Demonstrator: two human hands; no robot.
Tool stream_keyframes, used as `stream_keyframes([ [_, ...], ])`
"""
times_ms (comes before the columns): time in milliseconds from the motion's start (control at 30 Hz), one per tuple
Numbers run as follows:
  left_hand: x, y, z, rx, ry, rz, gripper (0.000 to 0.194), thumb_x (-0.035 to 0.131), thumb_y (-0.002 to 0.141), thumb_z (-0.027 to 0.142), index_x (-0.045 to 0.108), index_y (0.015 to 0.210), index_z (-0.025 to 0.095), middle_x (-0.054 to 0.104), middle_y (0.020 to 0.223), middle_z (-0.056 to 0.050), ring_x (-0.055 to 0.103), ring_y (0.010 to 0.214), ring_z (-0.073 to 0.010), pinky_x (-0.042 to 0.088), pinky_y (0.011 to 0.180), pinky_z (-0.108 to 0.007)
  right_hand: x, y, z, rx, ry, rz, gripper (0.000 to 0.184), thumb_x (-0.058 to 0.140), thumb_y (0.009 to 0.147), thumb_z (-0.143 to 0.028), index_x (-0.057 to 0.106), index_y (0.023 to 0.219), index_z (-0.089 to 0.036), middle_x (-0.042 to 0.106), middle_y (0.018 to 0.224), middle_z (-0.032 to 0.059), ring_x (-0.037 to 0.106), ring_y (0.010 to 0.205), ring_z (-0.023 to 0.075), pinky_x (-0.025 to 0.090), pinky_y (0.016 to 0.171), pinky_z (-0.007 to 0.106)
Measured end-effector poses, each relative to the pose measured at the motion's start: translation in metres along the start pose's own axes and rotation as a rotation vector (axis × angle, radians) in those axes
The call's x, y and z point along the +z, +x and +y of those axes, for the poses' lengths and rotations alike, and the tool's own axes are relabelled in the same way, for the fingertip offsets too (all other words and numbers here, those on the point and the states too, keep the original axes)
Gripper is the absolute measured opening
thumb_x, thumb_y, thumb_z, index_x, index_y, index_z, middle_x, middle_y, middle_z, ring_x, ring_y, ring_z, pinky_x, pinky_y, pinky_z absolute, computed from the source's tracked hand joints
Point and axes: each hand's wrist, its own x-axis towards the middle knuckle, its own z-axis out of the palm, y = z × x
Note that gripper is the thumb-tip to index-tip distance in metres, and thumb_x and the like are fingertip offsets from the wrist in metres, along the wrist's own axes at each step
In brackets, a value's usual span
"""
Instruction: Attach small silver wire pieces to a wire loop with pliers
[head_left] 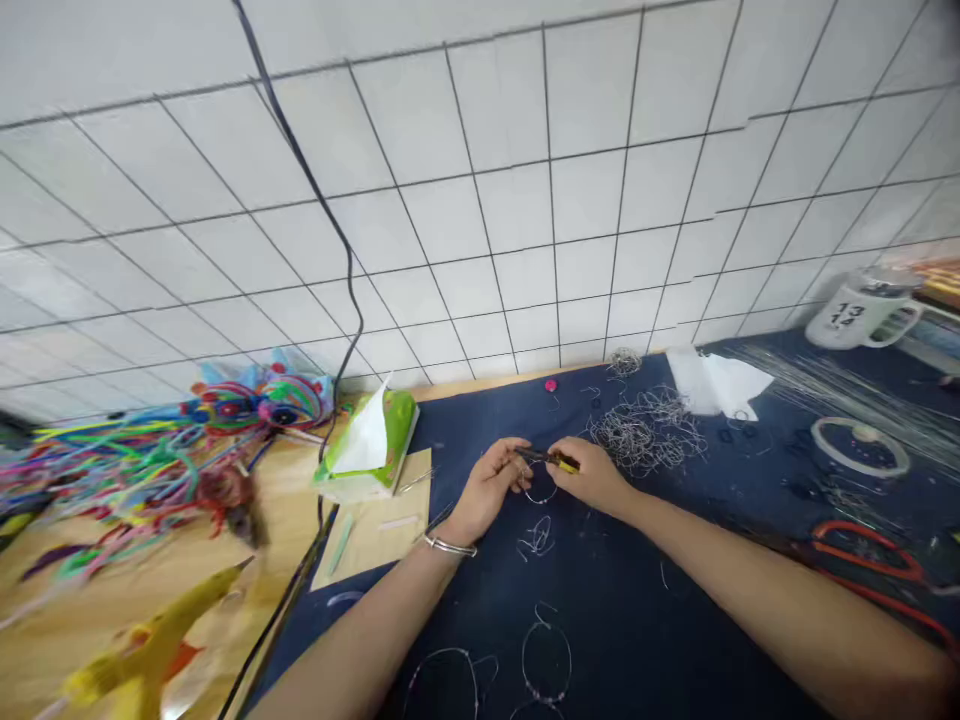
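Observation:
My right hand (592, 478) is wrapped round small pliers (567, 466) with yellow-and-black handles, their dark jaws pointing left. Facing it, my left hand (487, 487) is closed, pinching a thin wire loop (541, 500) at the jaws of the pliers. The loop hangs below both hands over dark blue cloth; the wire between the left fingertips is partly hidden. Just beneath lies a small tangle of wire (537, 538). Nearer me rest a finished-looking wire ring (568, 665) with small beads and another wire ring (442, 652).
A heap of silver wire (637, 430) lies right of the hands. A tissue pack (367, 450) stands left, beyond a yellow glue gun (157, 645) and colourful pipe cleaners (112, 480). Rightward are a tape roll (860, 447), red-handled scissors (870, 550) and a white mug (851, 312).

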Motion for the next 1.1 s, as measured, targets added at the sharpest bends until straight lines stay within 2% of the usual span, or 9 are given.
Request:
stream_keyframes([
  [300, 0.0002, 0.0015, 0.0028, -0.004, -0.041, -0.014, 0.030, 0.045, 0.084, 0.038, 0.051, 0.102, 0.014, 0.063, 0.084, -0.008, 0.060, 0.067, -0.0141, 0.042, 0.056, -0.023, -0.0018, -0.0001, 0.0001, 0.054, 0.118, 0.051, 0.014, 0.047, 0.078, -0.031, 0.054, 0.077, -0.019, 0.052, 0.066, -0.0037, 0.047, 0.062, 0.0099, 0.034, 0.059, 0.021],
  [533, 0.0038, 0.0007, 0.0047, 0.016, -0.019, -0.026, 0.030, 0.040, 0.087, 0.037, 0.052, 0.101, 0.013, 0.062, 0.085, -0.009, 0.061, 0.068, -0.0148, 0.042, 0.056, -0.023, -0.0028, -0.0018, 0.0034, 0.079, 0.095, 0.086, 0.015, 0.047, 0.078, -0.032, 0.054, 0.076, -0.019, 0.052, 0.064, -0.0042, 0.047, 0.060, 0.0096, 0.033, 0.058, 0.021],
  [633, 0.0036, 0.0003, 0.0060, 0.019, -0.009, -0.041, 0.030, 0.043, 0.085, 0.037, 0.052, 0.101, 0.013, 0.063, 0.085, -0.009, 0.061, 0.068, -0.0148, 0.043, 0.056, -0.023, -0.0021, -0.0022, 0.0035, 0.077, 0.089, 0.091, 0.015, 0.047, 0.078, -0.032, 0.054, 0.075, -0.019, 0.051, 0.063, -0.0043, 0.046, 0.060, 0.0095, 0.033, 0.058, 0.021],
  [800, 0.0046, 0.0005, 0.0032, 0.003, 0.100, -0.024, 0.027, 0.053, 0.080, 0.035, 0.055, 0.096, 0.014, 0.063, 0.080, -0.006, 0.060, 0.067, -0.0137, 0.043, 0.055, -0.022, -0.0019, -0.0027, 0.0023, 0.056, 0.082, 0.085, 0.014, 0.048, 0.077, -0.031, 0.054, 0.075, -0.019, 0.052, 0.065, -0.0040, 0.048, 0.062, 0.0098, 0.033, 0.059, 0.021],
  [1100, 0.0076, -0.0016, 0.0053, 0.050, 0.234, 0.033, 0.026, 0.047, 0.082, 0.038, 0.058, 0.088, 0.014, 0.060, 0.076, -0.004, 0.057, 0.063, -0.0113, 0.042, 0.051, -0.020, -0.0025, -0.0036, -0.0017, -0.014, 0.036, 0.048, 0.008, 0.050, 0.075, -0.026, 0.054, 0.074, -0.019, 0.053, 0.069, -0.0028, 0.048, 0.066, 0.0105, 0.034, 0.061, 0.021],
])
